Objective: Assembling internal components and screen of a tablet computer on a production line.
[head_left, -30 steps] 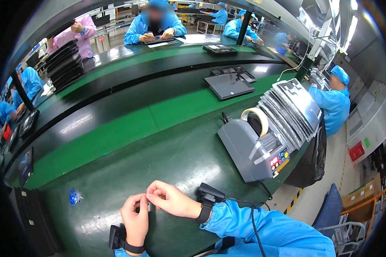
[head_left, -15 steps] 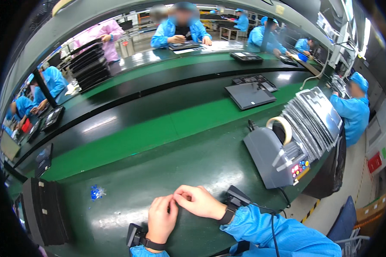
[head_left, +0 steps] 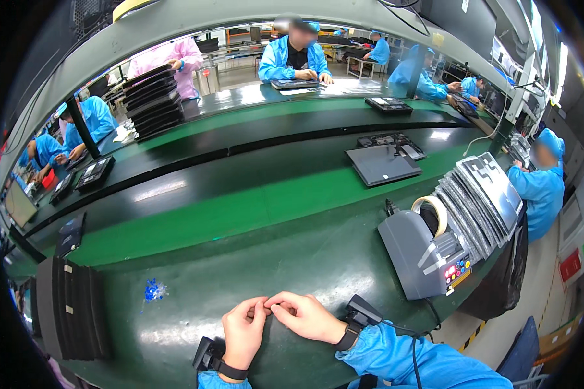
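Note:
Above the dark green bench top, my left hand (head_left: 243, 334) and my right hand (head_left: 310, 318) meet with their fingertips touching. Both are closed in a pinch. Whatever lies between the fingers, if anything, is too small or hidden to make out. To the left of my hands, a small scatter of bright blue bits (head_left: 154, 290) lies on the bench with some clear scraps beside it. Each wrist wears a black strap with a dark box on it, and a cable runs along my right sleeve.
A grey tape dispenser (head_left: 412, 262) with a cream tape roll stands right, before a leaning stack of silvery padded sheets (head_left: 477, 211). Black slabs (head_left: 78, 311) stand stacked at left. A dark laptop (head_left: 384, 166) sits on the green strip. Co-workers in blue sit beyond.
The whole scene sits somewhat lower and further right in the picture. My hands remain together at the fingertips, with the right fingers slightly straighter.

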The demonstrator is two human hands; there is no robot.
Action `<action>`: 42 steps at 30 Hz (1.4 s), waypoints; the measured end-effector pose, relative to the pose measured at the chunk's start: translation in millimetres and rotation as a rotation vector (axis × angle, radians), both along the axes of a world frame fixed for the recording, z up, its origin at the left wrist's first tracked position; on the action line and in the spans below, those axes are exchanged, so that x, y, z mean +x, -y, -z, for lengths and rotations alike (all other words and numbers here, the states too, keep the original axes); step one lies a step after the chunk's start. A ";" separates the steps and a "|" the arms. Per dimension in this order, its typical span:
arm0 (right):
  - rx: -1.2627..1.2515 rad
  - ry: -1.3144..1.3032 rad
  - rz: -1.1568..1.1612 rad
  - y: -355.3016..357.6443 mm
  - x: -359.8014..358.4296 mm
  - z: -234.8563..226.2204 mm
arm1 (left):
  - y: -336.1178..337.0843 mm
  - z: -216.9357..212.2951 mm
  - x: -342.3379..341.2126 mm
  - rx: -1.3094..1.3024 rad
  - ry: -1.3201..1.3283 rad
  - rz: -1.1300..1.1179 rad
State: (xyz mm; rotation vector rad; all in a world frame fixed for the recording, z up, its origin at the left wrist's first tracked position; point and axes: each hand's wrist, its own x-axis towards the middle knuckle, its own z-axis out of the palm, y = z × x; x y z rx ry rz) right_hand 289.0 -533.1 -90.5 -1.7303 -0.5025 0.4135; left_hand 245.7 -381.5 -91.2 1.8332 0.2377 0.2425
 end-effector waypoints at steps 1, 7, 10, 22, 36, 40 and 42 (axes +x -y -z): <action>0.031 0.002 0.027 0.4 1.0 2.8 | 1.0 0.4 0.4 -0.031 0.018 0.015; -0.009 -0.070 -0.009 1.4 5.1 -5.4 | 3.0 1.6 -0.6 -0.096 0.047 0.075; 0.007 -0.079 0.002 0.1 7.2 1.2 | 0.6 1.5 -1.4 -0.128 -0.002 0.086; 0.106 -0.105 0.022 3.9 5.2 2.8 | 4.8 4.0 -1.5 -0.010 0.079 0.178; 0.092 -0.040 0.063 1.0 7.0 12.3 | 7.0 -3.2 -3.5 0.260 0.106 0.236; 0.169 -0.059 0.070 0.6 5.3 9.7 | 7.1 1.5 -3.1 0.209 0.120 0.220; 0.153 -0.065 0.057 2.1 6.6 8.2 | 9.4 -3.5 -3.3 0.208 0.118 0.225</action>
